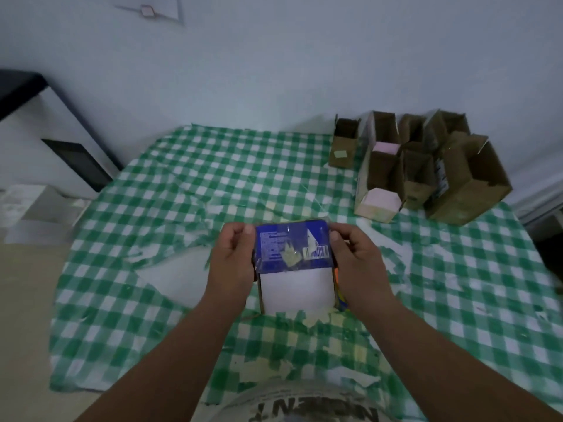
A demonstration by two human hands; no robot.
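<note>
Both hands have a grip on the blue carton: my left hand curls round its left side with the thumb on the top edge, and my right hand mirrors it on the right. The carton sits dead centre between them, near me on the worktop's green-checked cloth. Its taped blue top runs left to right from thumb to thumb, and the white face is turned toward me. Neither hand is nearer, so I judge any fold or turn must be shared evenly. Open brown cartons stand well apart, far right.
</note>
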